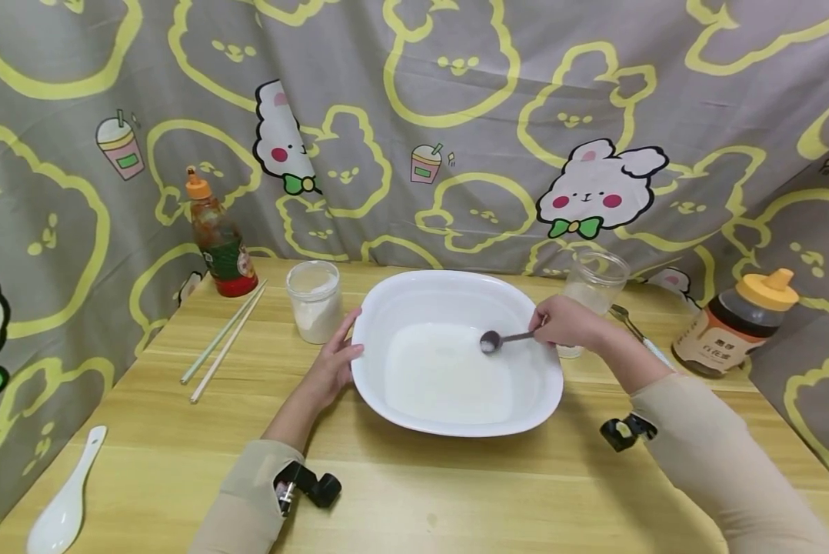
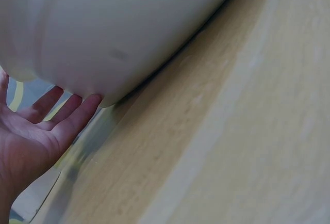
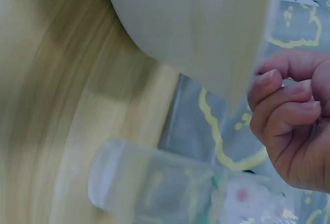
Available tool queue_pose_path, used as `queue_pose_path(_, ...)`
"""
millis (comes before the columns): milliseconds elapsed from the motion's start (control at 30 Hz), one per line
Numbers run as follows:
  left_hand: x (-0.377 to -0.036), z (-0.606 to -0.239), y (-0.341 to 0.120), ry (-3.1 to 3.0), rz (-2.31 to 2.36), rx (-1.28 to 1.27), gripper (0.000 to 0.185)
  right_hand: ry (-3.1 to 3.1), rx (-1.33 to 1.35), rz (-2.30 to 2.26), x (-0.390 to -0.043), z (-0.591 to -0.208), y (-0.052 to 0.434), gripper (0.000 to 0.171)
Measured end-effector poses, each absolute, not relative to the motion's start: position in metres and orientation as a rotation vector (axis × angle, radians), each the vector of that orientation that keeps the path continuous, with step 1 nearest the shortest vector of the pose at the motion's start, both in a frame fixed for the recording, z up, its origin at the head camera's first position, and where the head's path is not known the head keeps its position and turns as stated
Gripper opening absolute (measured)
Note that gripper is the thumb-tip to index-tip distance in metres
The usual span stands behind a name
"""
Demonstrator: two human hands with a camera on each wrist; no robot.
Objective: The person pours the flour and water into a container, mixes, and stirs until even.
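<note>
Bowl [image 1: 456, 415]: white, at desk [image 1: 179, 462] centre. We rest our left hand [image 1: 331, 369], fingers [image 2: 77, 115] straight, against its left wall. Our right hand [image 1: 567, 322] pinches a spoon [image 1: 501, 339] with white powder over the bowl. Jars [image 1: 314, 300] flank it far left and far right.

A wooden tabletop [image 1: 456, 485] carries everything. Taking the red sauce bottle [image 1: 221, 242] with its orange cap as the landmark, standing at the tabletop's far left corner: a pair of pale chopsticks [image 1: 222, 342] lies just beside it, slanting toward the near edge. A white ceramic soup spoon [image 1: 64, 504] lies well apart from it, at the near left edge. A dark honey bottle [image 1: 733, 323] with a yellow cap stands far across from it, at the right edge. A grey bunny-print cloth [image 1: 456, 115] hangs behind the bottle.
</note>
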State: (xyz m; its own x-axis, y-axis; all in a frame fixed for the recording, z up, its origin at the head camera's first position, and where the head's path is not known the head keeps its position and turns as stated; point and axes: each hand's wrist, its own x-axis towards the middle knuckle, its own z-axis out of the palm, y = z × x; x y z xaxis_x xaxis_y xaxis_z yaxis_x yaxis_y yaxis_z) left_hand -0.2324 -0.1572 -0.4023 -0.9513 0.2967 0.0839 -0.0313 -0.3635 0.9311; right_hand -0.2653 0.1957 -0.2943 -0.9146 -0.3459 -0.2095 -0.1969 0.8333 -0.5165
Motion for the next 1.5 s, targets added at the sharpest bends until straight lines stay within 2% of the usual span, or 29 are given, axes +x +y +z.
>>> queue_pose_path(300, -0.232, -0.402, -0.157, 1.65, 2.414, 0.358, 0.068, 2.623, -0.411, -1.015, -0.288, -0.319, 0.149, 0.017)
queue_pose_path(600, -0.234, -0.404, -0.157, 1.646, 2.42, 0.368, 0.07, 2.3, -0.605, -1.118, -0.278, -0.332, 0.128, 0.017)
queue_pose_path(800, -0.233, -0.404, -0.157, 1.646, 2.421, 0.363, 0.068, 2.098, -0.762, -1.034, -0.261, -0.329, 0.14, 0.014)
queue_pose_path(1000, -0.234, -0.404, -0.157, 1.654, 2.412, 0.352, 0.069, 2.108, -0.82, -0.892, -0.248, -0.312, 0.173, 0.013)
queue_pose_path(1267, -0.234, -0.404, -0.157, 1.657, 2.419, 0.338, 0.068, 2.307, -0.673, -0.705, -0.248, -0.279, 0.206, 0.012)
queue_pose_path(1500, -0.233, -0.404, -0.157, 1.649, 2.415, 0.332, 0.068, 2.541, -0.52, -0.653, -0.264, -0.28, 0.206, 0.013)
